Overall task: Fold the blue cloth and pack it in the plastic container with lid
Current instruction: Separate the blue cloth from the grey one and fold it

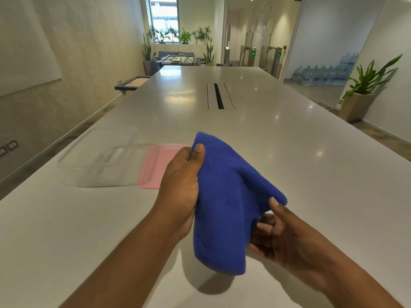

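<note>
A long pale grey table (278,138) with a glossy top runs away into the room. At its near left lie a clear plastic container (97,156) and, touching its right side, a pink lid (155,165). Farther along, a slotted cable hatch (219,96) sits flush in the middle.

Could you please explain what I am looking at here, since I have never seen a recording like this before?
There is no machine: a person wears a camera on the head, looking down at their own bare hands. The single picture is that head view. The left hand and right hand both hold a blue cloth lifted above a long white table. To the left on the table lie a clear plastic container and, beside it, a pink lid. The container looks empty.
</note>
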The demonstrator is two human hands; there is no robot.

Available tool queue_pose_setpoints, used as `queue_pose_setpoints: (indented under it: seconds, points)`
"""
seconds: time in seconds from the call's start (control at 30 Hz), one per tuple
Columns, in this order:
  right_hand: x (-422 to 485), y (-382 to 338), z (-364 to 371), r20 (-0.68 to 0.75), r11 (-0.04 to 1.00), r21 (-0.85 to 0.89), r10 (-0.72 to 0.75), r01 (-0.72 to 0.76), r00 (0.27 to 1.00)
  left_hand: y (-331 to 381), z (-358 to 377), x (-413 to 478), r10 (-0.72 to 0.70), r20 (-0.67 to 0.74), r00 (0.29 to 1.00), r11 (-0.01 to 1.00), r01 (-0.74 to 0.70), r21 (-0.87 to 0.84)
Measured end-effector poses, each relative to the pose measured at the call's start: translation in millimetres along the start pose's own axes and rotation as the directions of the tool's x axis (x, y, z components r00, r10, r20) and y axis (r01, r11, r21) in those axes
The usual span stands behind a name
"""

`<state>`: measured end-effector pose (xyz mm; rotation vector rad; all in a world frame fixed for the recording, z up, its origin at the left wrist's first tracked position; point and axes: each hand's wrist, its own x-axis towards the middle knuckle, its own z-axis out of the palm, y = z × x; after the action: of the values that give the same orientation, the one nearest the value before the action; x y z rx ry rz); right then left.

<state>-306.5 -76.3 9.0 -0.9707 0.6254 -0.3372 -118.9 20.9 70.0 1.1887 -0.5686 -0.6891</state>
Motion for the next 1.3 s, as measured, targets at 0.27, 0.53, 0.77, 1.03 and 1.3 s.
queue_pose_setpoints:
  seconds: [0.27, 0.53, 0.77, 1.03, 1.3]
  points:
    - [-7.3, -13.8, 5.9, -0.055, 0.976, 0.061, -0.204, 0.207, 0.977, -4.4, -9.4, -3.3, -0.020, 0.077, 0.997, 0.994, 0.028, -0.101]
    - [-8.6, -39.4, 4.8, -0.157, 0.879, -0.249, -0.451, 0.407, 0.879, 2.5, -26.6, 0.1, 0.124, 0.137, 0.983, 0.982, -0.141, 0.124]
    - [-6.3, -49.6, -0.5, -0.195, 0.764, -0.407, -0.608, 0.501, 0.770, 6.9, -37.2, 5.2, 0.255, 0.095, 0.962, 0.928, -0.272, 0.257]
    - [-1.7, -55.7, 1.2, -0.192, 0.651, -0.519, -0.720, 0.554, 0.667, 6.7, -43.0, 5.9, 0.273, 0.094, 0.957, 0.920, -0.288, 0.264]
    - [-3.2, -58.7, 1.1, -0.043, 0.635, -0.494, -0.700, 0.594, 0.713, 4.8, -54.0, 10.6, 0.231, 0.119, 0.966, 0.842, -0.260, 0.473]
